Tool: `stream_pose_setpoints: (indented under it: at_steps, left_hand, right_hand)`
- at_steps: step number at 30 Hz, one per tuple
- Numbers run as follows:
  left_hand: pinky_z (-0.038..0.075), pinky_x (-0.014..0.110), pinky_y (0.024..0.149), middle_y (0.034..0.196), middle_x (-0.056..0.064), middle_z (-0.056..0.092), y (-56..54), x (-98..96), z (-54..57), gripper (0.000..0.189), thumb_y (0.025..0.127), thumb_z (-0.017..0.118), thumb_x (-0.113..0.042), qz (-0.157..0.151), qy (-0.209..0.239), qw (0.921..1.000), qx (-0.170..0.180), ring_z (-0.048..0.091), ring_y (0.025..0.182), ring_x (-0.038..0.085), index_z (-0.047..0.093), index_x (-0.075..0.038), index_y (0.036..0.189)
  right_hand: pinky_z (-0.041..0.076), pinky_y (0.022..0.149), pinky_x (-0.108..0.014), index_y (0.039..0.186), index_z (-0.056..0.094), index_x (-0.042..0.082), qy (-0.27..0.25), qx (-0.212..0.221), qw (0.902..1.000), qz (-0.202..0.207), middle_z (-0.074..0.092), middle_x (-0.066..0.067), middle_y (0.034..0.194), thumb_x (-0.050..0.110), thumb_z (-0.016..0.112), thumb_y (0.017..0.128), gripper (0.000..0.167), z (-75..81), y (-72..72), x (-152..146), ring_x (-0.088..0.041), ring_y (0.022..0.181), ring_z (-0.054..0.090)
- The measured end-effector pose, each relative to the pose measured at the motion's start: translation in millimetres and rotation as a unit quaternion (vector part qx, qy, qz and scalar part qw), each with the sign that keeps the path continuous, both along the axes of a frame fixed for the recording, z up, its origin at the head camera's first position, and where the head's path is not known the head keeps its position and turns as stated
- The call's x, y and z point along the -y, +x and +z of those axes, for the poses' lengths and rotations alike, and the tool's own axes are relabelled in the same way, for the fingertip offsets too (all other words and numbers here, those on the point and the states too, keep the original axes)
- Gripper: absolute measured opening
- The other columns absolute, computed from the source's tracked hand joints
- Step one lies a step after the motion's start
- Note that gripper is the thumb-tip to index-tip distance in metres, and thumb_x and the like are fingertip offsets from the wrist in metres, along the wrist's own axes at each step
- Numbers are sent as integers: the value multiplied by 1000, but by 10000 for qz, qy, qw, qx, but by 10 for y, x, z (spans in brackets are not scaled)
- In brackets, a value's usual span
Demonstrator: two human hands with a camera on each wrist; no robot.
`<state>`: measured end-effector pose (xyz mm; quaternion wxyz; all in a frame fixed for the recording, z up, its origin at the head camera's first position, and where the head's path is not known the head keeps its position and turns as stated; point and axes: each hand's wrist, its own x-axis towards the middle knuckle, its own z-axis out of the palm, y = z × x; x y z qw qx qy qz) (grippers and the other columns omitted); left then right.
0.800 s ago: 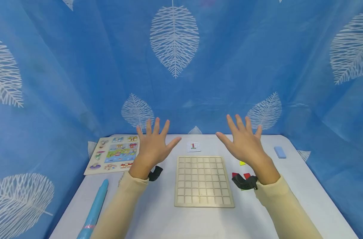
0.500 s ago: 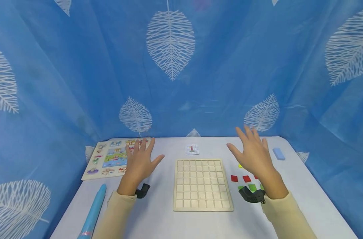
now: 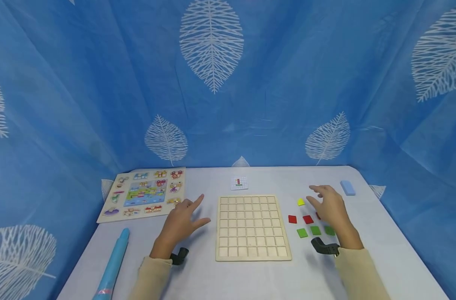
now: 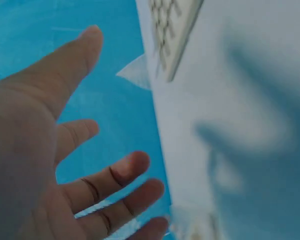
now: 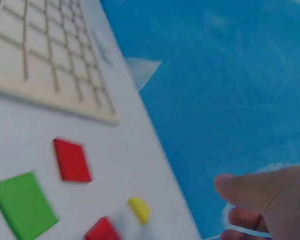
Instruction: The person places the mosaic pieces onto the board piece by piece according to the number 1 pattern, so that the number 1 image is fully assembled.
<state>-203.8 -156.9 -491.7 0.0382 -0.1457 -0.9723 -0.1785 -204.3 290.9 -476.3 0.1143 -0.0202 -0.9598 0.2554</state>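
Left hand (image 3: 181, 223) and right hand (image 3: 330, 205) flank the wooden grid board (image 3: 253, 228), fingers apart

Well left of the grid board, a light-blue tube (image 3: 113, 264) lies on the white table (image 3: 198, 279). The puzzle board (image 3: 169, 172) sits to the grid board's far left side, its pieces around a coloured scene. Nearer, just off the grid board's left edge, is the left hand, its thumb and forefinger stretched apart and the other fingers loosely bent. A small pattern card (image 3: 239, 183) lies just beyond the grid board's far edge.

Close by the grid board's right edge are three red tiles (image 3: 292, 219) in a row, the third partly hidden by the right hand. A yellow piece (image 3: 301, 201) lies beyond them, and three green tiles (image 3: 302, 233) on their near side. The right hand, farther right of the grid board, has a gap between thumb and bent fingers. A blue block (image 3: 348, 188) lies past it, well right of the grid board.
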Motion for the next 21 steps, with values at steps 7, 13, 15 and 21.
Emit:
stream_pose_setpoints:
  at_steps: [7,13,15,21]
  left_hand:
    - [40,35,66,83,-1,53,-58,-129,-237,83,86,77,-57,-223,512,9962,670,45,70,13,44,-26,157]
    - [31,27,55,64,-7,43,-75,-196,-428,74,86,79,-52,-444,1046,9905,774,34,56,7,54,-24,150]
    - [30,26,53,62,-8,41,-87,-190,-489,70,86,80,-50,-421,1231,9885,766,32,55,6,58,-25,147]
    - [30,24,50,56,-10,38,-118,-130,-571,66,85,81,-46,-516,1688,9805,869,30,51,6,62,-24,143]
  right_hand:
    - [50,86,-54,138,62,2,-201,361,9991,-11,59,-23,123,22,73,96,47,-317,-146,-122,-40,107,56]
    - [47,77,-44,138,62,4,-227,606,9979,5,58,-18,108,25,76,94,50,-436,-230,-179,-33,96,52]
    - [46,76,-43,139,62,6,-306,645,9974,50,57,-16,105,27,76,94,51,-487,-259,-199,-32,94,51]
    - [47,81,-43,141,62,11,-589,1001,9932,99,59,-14,109,36,76,94,56,-645,-327,-254,-32,100,51]
